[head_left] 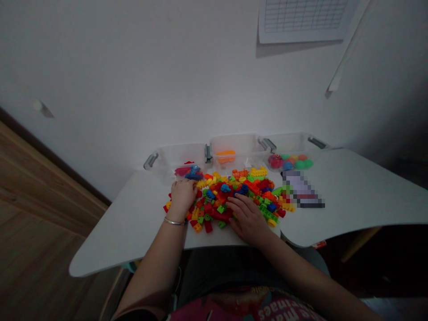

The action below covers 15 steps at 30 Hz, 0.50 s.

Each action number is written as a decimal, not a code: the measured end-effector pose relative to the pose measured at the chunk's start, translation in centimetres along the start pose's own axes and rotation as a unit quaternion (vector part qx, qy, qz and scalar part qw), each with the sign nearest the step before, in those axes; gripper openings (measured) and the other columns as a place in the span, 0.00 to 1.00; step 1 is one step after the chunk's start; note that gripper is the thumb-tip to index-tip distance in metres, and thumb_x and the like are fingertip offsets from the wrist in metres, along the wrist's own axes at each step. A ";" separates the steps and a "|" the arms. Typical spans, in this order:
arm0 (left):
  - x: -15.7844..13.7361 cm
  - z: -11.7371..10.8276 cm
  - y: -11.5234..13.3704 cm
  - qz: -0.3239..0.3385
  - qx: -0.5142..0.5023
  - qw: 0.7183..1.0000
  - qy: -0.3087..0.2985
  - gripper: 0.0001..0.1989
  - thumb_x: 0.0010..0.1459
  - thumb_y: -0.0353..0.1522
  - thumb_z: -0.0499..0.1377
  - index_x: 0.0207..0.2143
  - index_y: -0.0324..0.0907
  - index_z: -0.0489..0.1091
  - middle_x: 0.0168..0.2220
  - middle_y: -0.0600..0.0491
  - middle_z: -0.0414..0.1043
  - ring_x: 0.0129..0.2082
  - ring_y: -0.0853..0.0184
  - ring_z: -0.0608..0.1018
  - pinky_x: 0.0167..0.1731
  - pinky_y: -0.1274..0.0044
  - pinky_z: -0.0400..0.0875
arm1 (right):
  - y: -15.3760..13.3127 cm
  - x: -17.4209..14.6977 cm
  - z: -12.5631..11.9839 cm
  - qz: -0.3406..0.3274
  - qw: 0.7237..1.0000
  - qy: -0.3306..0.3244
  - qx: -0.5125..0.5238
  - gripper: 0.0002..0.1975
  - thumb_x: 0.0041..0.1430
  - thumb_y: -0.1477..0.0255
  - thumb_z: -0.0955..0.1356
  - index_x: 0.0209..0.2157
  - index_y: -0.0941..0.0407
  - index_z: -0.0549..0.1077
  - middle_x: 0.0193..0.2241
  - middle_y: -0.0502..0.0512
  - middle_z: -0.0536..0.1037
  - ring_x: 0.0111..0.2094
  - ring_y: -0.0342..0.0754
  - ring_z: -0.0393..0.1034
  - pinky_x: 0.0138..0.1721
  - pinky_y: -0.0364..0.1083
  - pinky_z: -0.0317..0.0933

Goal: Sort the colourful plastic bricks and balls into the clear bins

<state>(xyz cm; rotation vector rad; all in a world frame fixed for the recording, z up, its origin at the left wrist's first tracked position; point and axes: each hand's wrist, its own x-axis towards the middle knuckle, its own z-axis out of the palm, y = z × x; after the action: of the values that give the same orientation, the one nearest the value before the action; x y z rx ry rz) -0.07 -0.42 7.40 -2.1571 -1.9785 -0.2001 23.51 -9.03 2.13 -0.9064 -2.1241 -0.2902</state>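
Note:
A heap of bright toy building blocks (207, 208) in red, yellow, orange, green and blue lies on the white table. My left hand (184, 195), with a bangle at its wrist, is at the heap's left side, just in front of the left clear bin (182, 154). Its fingers bend down and away from me, so their tips and anything under them are hidden. On the heap's near right side rests my right hand (249, 219). Its fingers are stretched and slightly apart, touching the blocks near a long red block (221, 216); no block is visibly held.
Red and blue pieces lie in the left bin. The middle clear bin (236, 145) has an orange piece (226, 156); the right bin (287, 142) holds several coloured balls (302, 164). A pixelated flat object (303, 191) lies right of the heap. The white table (361, 191) has a curved front edge.

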 end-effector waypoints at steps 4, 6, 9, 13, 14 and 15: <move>-0.1 0.2 0.0 -0.007 -0.006 1.000 0.003 0.13 0.58 0.34 0.54 0.40 0.43 0.76 0.40 0.45 0.78 0.42 0.55 0.77 0.44 0.66 0.68 | 0.1 -0.1 0.1 0.003 1.000 -0.005 0.004 0.21 0.60 0.74 0.64 0.55 0.59 0.67 0.53 0.62 0.73 0.59 0.55 0.60 0.58 0.59 0.61; -0.1 0.2 0.0 -0.010 -0.021 1.000 0.010 0.12 0.58 0.34 0.54 0.39 0.43 0.76 0.40 0.45 0.78 0.42 0.56 0.77 0.43 0.67 0.68 | 0.1 -0.1 0.1 0.003 1.000 -0.006 0.006 0.21 0.60 0.74 0.64 0.55 0.59 0.67 0.53 0.62 0.73 0.59 0.55 0.60 0.58 0.59 0.61; -0.1 0.0 -0.1 -0.024 -0.064 0.998 0.012 0.12 0.59 0.34 0.53 0.40 0.44 0.74 0.39 0.46 0.78 0.40 0.57 0.78 0.42 0.69 0.68 | 0.1 -0.2 0.2 0.005 1.000 -0.008 0.009 0.22 0.60 0.74 0.64 0.57 0.58 0.67 0.53 0.62 0.73 0.60 0.56 0.59 0.59 0.59 0.61; 0.0 -0.1 -0.5 -0.062 -0.145 0.987 0.016 0.12 0.60 0.35 0.52 0.41 0.44 0.72 0.39 0.48 0.78 0.38 0.60 0.78 0.39 0.71 0.69 | 0.2 -0.2 0.2 0.006 1.000 -0.008 0.010 0.22 0.60 0.74 0.64 0.57 0.58 0.66 0.53 0.62 0.73 0.60 0.55 0.60 0.59 0.59 0.61; 0.2 0.0 -0.7 -0.070 -0.175 0.982 0.020 0.12 0.60 0.34 0.51 0.41 0.44 0.72 0.38 0.48 0.78 0.37 0.61 0.78 0.39 0.72 0.69 | 0.2 -0.2 0.2 0.006 1.000 -0.007 0.009 0.22 0.60 0.74 0.64 0.57 0.58 0.67 0.53 0.62 0.73 0.60 0.56 0.60 0.58 0.59 0.61; 0.3 0.1 -0.9 -0.074 -0.211 0.974 0.028 0.12 0.60 0.34 0.51 0.42 0.43 0.71 0.39 0.49 0.78 0.37 0.62 0.78 0.38 0.73 0.69 | 0.2 -0.2 0.2 0.006 1.000 -0.007 0.008 0.22 0.60 0.74 0.64 0.56 0.58 0.67 0.53 0.62 0.73 0.60 0.56 0.60 0.58 0.59 0.61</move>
<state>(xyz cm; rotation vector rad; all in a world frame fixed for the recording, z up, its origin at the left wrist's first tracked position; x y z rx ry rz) -0.90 -0.06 7.44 -2.2008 -2.2260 -0.7586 23.57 -8.91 1.87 -0.9131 -2.1311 -0.2607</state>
